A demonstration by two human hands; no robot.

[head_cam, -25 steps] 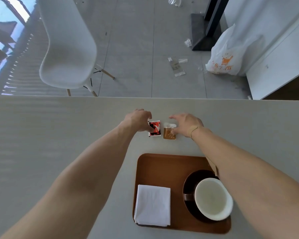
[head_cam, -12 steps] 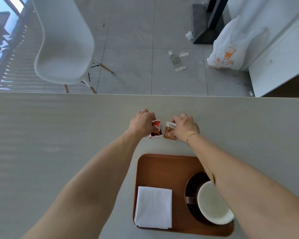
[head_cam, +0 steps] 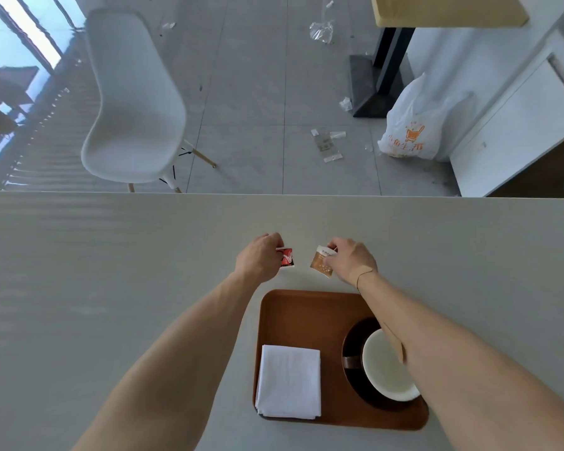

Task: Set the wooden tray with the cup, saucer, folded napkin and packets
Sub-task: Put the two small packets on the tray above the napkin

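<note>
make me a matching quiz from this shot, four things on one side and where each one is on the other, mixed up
Things:
1. red packet
2. brown packet
3. folded napkin
4. cup

Places:
A. on the dark saucer
B. in the grip of the right hand
C. flat on the wooden tray's near left corner
D. in the grip of the left hand

Pairs: 1-D, 2-B, 3-C, 4-A

premises resemble a café or canteen seating area: long pale counter [head_cam: 111,288], white moulded chair [head_cam: 134,102], pedestal table [head_cam: 446,9], grey tiled floor [head_cam: 258,92] strewn with wrappers [head_cam: 326,146], printed carrier bag [head_cam: 414,125].
</note>
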